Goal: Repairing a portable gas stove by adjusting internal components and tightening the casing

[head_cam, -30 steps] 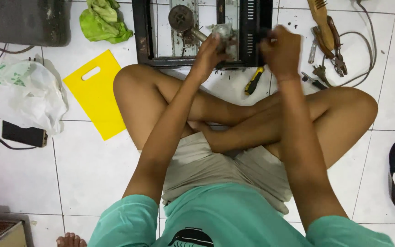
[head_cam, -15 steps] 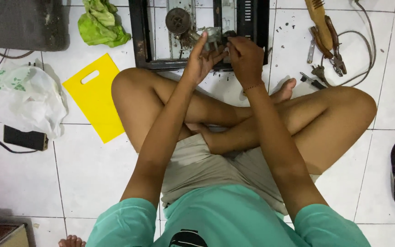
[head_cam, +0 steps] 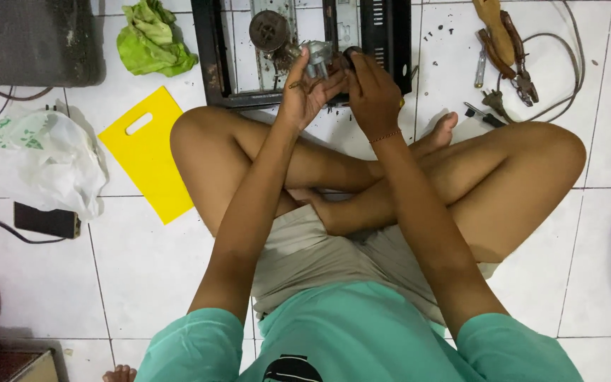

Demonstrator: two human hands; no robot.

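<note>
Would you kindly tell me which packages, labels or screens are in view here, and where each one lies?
Plastic bag: floor at image left, crumpled, white with green print.
Phone: just below the bag, flat dark rectangle, screen dark.
No signs or labels can be made out.

bag [head_cam: 54, 159]: white crumpled plastic with green print, on the floor well left of and below the fingers [head_cam: 304, 71]
phone [head_cam: 46, 220]: dark flat slab, just below the bag

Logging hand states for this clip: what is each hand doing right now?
Left hand: fingers curled around a small grey metal part, holding it.
Right hand: closed on the dark piece beside that part; exact grip cannot be told.
</note>
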